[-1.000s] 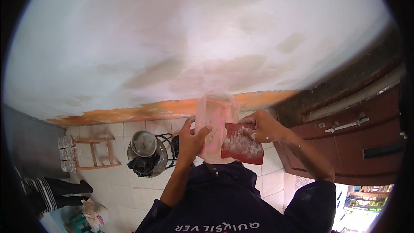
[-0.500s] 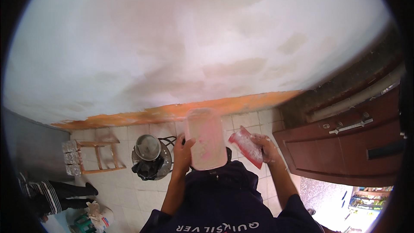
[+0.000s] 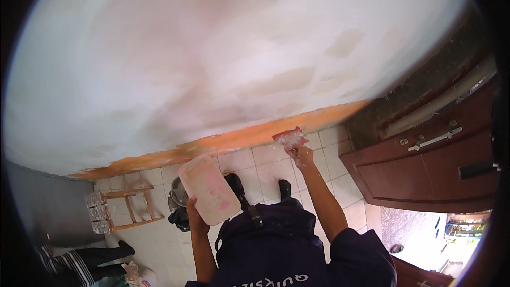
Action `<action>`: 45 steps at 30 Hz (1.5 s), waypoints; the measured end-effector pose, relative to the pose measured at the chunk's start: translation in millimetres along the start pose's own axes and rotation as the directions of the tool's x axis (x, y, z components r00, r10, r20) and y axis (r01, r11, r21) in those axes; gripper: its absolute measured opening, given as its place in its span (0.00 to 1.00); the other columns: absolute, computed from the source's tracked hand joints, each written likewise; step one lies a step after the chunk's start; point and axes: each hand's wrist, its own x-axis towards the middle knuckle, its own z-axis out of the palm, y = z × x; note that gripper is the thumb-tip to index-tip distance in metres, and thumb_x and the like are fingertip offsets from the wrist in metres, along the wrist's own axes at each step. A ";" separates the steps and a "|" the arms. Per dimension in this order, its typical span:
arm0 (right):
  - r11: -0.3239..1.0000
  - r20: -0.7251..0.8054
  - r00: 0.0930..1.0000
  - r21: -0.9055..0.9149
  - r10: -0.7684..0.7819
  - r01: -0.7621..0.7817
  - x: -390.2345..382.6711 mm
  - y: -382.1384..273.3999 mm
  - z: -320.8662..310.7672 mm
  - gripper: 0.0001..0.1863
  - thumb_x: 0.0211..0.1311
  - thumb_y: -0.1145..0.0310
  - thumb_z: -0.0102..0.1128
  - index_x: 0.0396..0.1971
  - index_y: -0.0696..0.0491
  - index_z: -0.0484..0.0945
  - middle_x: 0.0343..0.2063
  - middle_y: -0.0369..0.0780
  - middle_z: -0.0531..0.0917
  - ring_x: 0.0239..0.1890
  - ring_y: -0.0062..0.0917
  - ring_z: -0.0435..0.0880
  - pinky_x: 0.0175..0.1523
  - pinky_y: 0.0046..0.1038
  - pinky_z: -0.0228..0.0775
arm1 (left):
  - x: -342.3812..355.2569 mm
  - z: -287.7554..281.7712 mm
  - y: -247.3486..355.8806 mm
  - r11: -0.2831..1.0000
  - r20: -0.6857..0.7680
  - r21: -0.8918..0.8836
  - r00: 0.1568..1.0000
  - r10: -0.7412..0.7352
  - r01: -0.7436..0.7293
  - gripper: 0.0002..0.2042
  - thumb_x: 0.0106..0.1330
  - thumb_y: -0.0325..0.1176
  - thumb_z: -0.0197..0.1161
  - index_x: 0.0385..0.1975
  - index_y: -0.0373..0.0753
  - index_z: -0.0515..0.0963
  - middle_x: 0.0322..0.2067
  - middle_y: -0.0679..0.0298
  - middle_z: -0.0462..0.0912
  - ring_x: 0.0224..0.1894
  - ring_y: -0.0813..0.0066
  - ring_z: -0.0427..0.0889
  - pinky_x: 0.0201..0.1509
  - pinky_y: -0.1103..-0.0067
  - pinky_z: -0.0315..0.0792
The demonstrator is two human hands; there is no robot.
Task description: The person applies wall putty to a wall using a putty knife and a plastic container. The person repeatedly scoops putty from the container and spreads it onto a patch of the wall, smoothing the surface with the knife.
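Note:
My left hand [image 3: 197, 217] grips the edge of a pale pink rectangular plastic tray [image 3: 204, 186], its surface smeared with whitish putty. In my right hand [image 3: 300, 155] is a red putty spreader [image 3: 290, 137], coated with white putty and held out toward the base of the wall. From this view I cannot tell whether the spreader touches the wall. The wall [image 3: 223, 48] is white with several greyish damp-looking patches, and an orange strip [image 3: 234, 136] runs along its foot.
A bucket [image 3: 177, 194] stands partly behind the tray, with black plastic beside it. Further left is a wooden ladder-like frame [image 3: 130, 210] on the tiled floor [image 3: 273, 172]. Another person's legs [image 3: 95, 263] show at lower left. A brown door [image 3: 419, 165] stands at the right.
The tray has moved left and tilted, now covering part of the bucket. My right arm has stretched forward, bringing the spreader up toward the orange strip. The view has shifted slightly.

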 end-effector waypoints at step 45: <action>0.983 0.037 0.983 0.031 -0.182 0.181 -2.4 19.0 69.3 0.03 0.54 0.82 0.51 0.27 0.66 0.72 0.29 0.47 0.80 0.33 0.33 0.82 0.43 0.31 0.79 | -30.0 20.1 -9.4 0.995 -0.232 0.035 0.967 0.101 -0.095 0.27 0.61 0.47 0.49 0.55 0.36 0.63 0.48 0.57 0.75 0.48 0.63 0.77 0.51 0.68 0.72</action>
